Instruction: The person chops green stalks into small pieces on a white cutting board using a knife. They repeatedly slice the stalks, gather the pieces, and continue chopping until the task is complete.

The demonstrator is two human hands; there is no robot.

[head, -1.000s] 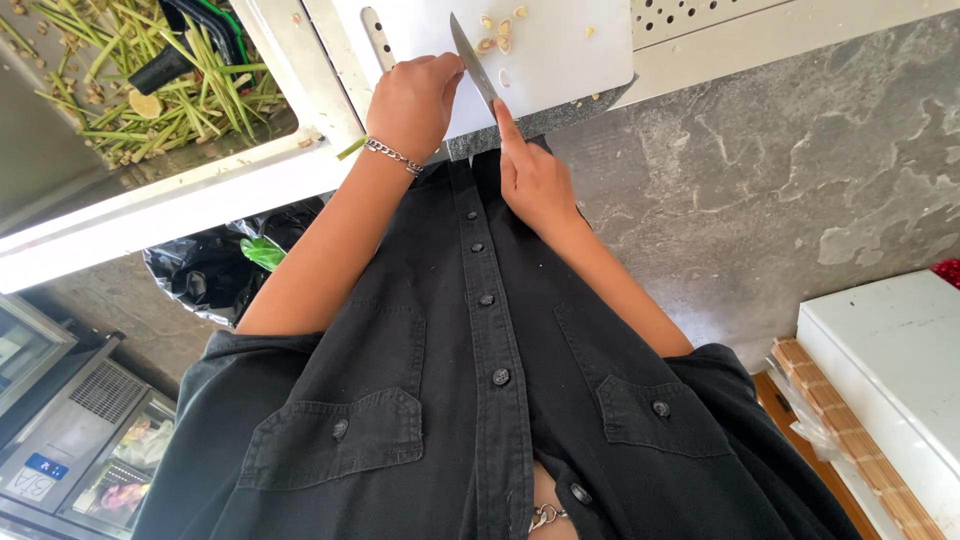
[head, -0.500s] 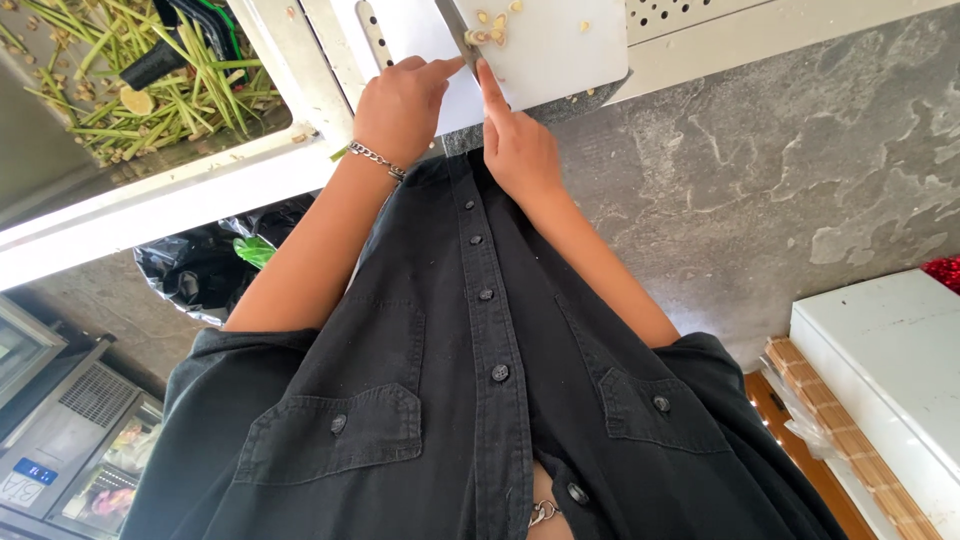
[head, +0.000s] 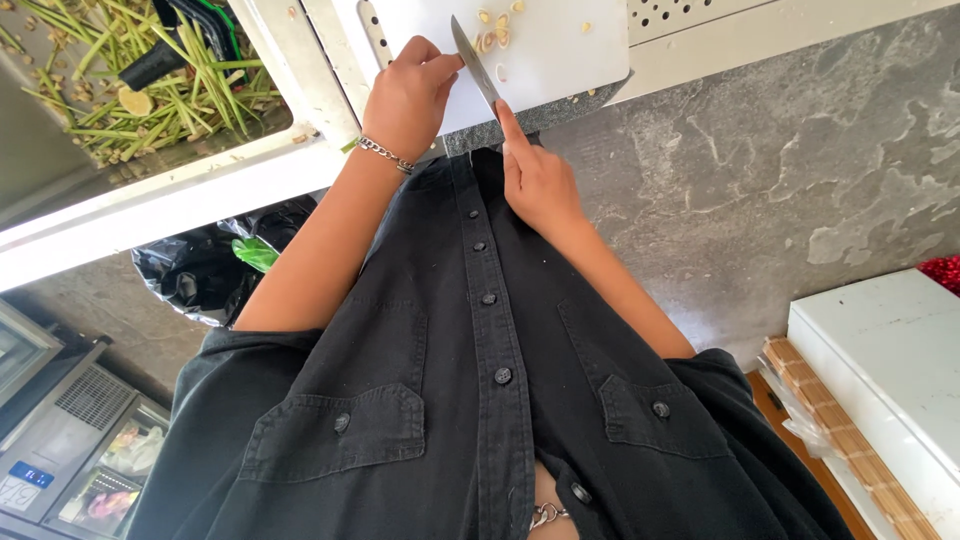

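Note:
My right hand is shut on a knife, with the index finger stretched along the back of the blade. The blade points away from me over a white cutting board. Curled into a fist right beside the blade, my left hand wears a chain bracelet; what it presses on the board is hidden under the fingers. Several small pale slices lie on the board just past the knife tip. My black buttoned shirt fills the lower part of the view.
A metal tray of green stalks and trimmings sits left of the board. A black rubbish bag hangs under the white counter edge. A white box on stacked bamboo mats stands at right, on grey stone.
Half a second ago both hands sat higher in view with most of the blade out of sight. Now they appear lower and the whole blade shows again, still beside the left fist.

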